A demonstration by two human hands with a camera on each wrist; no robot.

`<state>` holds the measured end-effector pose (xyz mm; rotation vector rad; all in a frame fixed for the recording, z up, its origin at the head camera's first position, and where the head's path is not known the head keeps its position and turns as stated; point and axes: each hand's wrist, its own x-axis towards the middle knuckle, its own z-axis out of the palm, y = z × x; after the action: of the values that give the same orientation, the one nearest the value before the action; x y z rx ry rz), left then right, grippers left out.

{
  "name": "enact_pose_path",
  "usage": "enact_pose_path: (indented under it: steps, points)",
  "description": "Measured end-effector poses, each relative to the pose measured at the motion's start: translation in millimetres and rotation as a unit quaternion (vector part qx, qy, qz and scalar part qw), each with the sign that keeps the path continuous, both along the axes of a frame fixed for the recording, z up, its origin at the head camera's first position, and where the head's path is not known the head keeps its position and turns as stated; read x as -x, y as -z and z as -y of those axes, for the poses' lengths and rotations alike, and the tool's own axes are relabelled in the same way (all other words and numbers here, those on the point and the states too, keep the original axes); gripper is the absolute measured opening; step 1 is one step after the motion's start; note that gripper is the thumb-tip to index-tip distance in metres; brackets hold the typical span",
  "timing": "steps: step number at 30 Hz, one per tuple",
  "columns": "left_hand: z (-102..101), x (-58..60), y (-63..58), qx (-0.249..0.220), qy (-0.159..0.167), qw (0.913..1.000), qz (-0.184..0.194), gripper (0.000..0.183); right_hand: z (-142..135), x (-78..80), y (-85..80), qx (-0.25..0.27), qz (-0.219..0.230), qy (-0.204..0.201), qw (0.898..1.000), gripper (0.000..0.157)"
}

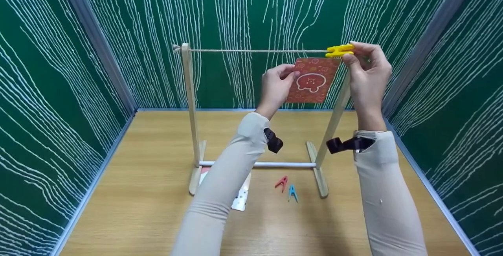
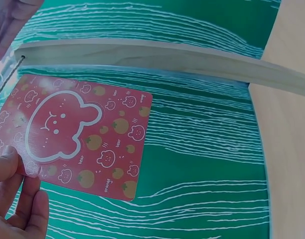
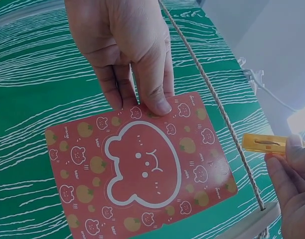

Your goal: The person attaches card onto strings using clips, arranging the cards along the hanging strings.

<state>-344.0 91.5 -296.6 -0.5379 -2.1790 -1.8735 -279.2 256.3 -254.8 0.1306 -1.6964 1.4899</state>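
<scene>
My left hand (image 1: 277,87) pinches the side edge of a red card (image 1: 310,94) with a white-outlined bear face, thumb in front. The card hangs upright just below the rope (image 1: 251,51), near its right end. With thumb and fingers, my right hand (image 1: 369,79) pinches a yellow clothespin (image 1: 340,50) at the handle end, its tip pointing left at the rope. In the right wrist view the clothespin (image 3: 264,143) lies beside the rope (image 3: 212,92), above the card (image 3: 147,164). Whether its tip goes round the rope, I cannot tell.
The rope spans a wooden stand with a left post (image 1: 189,102), a right post (image 1: 334,126) and a white lower bar (image 1: 287,164). A red clothespin (image 1: 282,183) and a blue clothespin (image 1: 292,194) lie on the table (image 1: 149,209). Another card (image 1: 240,201) lies partly under my left sleeve.
</scene>
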Motion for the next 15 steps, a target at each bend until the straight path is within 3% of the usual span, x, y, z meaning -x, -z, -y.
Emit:
enact_pose_path:
  steps: [5,15]
  points:
    - [-0.6,0.4,-2.6,0.006,-0.004,0.9999,-0.009,0.022,2.0,2.5,-2.1,-0.031,0.007,0.015,0.999,0.025]
    - [-3.5,3.3,-6.9,0.018,-0.009,0.9996,-0.022,0.022,2.0,7.7,-12.7,-0.040,0.020,0.004,0.999,0.024]
